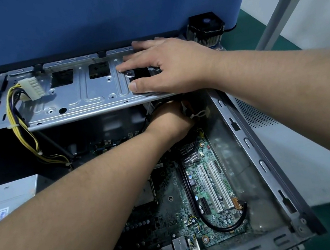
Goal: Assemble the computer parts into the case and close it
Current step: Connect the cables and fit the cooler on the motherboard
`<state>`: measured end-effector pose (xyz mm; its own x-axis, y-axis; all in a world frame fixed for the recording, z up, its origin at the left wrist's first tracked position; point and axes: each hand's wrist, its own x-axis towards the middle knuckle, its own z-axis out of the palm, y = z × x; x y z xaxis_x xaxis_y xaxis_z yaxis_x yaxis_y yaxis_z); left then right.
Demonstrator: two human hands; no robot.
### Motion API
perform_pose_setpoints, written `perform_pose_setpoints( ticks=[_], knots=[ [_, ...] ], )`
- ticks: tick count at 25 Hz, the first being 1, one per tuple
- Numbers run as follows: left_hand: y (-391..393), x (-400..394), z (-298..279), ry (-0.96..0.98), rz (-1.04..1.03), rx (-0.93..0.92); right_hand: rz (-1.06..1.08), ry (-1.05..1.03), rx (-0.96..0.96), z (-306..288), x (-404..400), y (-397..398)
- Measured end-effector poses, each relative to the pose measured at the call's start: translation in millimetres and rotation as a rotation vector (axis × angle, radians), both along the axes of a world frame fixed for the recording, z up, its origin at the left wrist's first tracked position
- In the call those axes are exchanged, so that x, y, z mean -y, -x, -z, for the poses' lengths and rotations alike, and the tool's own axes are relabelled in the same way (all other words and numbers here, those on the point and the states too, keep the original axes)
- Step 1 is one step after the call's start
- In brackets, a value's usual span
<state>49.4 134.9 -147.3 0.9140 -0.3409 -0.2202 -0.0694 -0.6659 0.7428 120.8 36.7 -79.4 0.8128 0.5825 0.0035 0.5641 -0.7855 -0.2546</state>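
Pressing flat right hand [164, 66] on drive tray [84, 93], steadying it; left hand [167, 120] reaching beneath, probably for cables — grip hidden.

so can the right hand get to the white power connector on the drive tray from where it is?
Probably yes. The right hand rests flat on the drive tray, and the white connector lies on that same tray to its left with bare metal between.

Left hand [169, 120] fingers hidden under the drive cage [84, 89]; power supply [4, 200] cut off at left
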Motion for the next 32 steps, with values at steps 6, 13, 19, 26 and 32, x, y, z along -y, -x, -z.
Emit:
perform_pose_setpoints(
  ticks=[6,13,19,26,32],
  knots=[
    [-2.8,-4.6,5.1,-0.018,-0.084,-0.027,-0.008,0.01,0.011,2.2,-0.1,-2.2],
    [23.3,-38.4,-27.5,0.179,-0.088,-0.225,-0.035,0.039,0.056,0.4,-1.3,4.7],
    [54.4,-82.0,-56.7,0.957,-0.271,-0.809,0.163,-0.265,0.019,-13.2,-0.9,34.9],
    [55.0,-88.9,-59.9,1.185,-0.384,-0.873,0.186,-0.631,-0.119,-12.1,16.4,121.0],
    [57.2,-86.2,-60.3,1.178,-0.377,-0.87,0.137,-0.682,-0.119,-11.8,17.1,128.5]
  ],
)
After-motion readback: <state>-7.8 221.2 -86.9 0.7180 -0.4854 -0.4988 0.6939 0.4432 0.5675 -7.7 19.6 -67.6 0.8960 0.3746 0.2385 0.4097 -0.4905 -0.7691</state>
